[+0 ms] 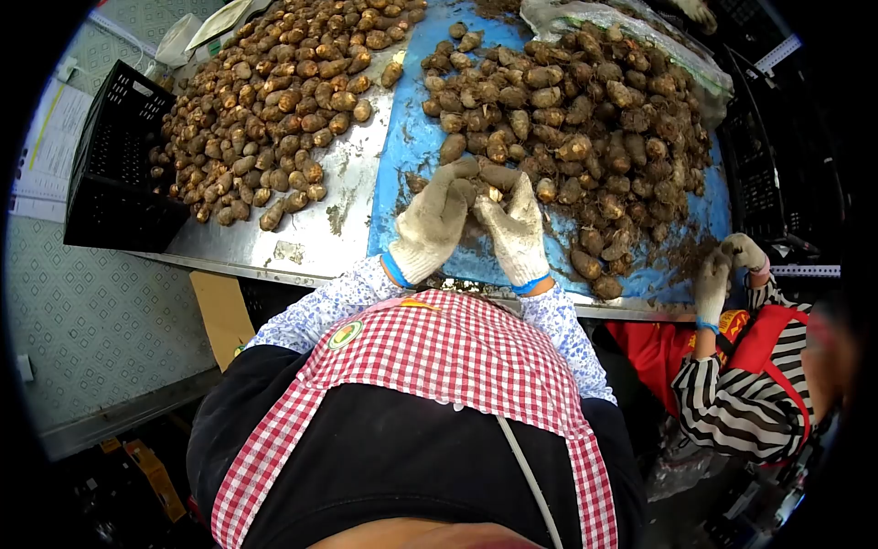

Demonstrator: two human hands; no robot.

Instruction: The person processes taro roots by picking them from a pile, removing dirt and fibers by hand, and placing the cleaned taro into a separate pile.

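My left hand (430,224) and my right hand (515,229) wear dirty white gloves and meet over the near edge of the blue sheet (395,165). Their fingers are closed around a small taro (494,194) with a pale end showing; the rest of it is mostly hidden by the gloves. Just beyond my hands lies a heap of muddy, rooty taros (585,128) on the sheet. To the left, a second pile of cleaner-looking taros (283,101) spreads over the bare metal tabletop (315,233).
A black plastic crate (119,165) stands on the table's left side. Clear plastic sheeting (631,23) lies behind the muddy heap, with dark crates (768,146) at the right. A co-worker in a striped top (732,403) has gloved hands (722,270) by the right edge.
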